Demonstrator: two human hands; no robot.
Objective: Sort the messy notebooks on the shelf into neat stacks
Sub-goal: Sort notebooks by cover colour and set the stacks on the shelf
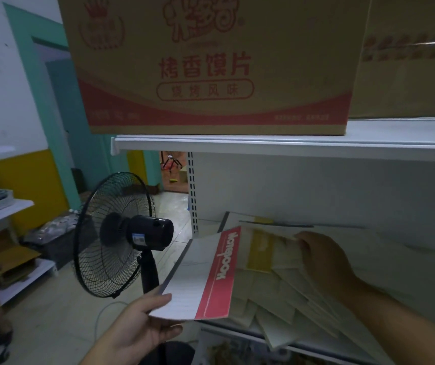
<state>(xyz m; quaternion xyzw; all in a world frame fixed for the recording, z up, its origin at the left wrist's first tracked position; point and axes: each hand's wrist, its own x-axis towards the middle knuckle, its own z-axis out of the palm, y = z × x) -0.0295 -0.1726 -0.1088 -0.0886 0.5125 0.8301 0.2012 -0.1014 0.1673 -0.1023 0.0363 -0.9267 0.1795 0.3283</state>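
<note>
Evidently your left hand [142,327] keeps a pinching grip on the white notebook with a red spine band [206,275], clear of the white metal shelf [227,330], likely freeing room, while your right hand [327,262] grasps the fanned cream notebooks [290,299] lying there, probably to square them.

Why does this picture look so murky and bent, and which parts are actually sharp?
Head view: dim light, with shadow beneath the upper shelf; the wide lens slightly bows that shelf's edge; the red-banded notebook in the left hand reads fairly sharp, while the pale notebooks gripped by the right hand look smeared.
</note>
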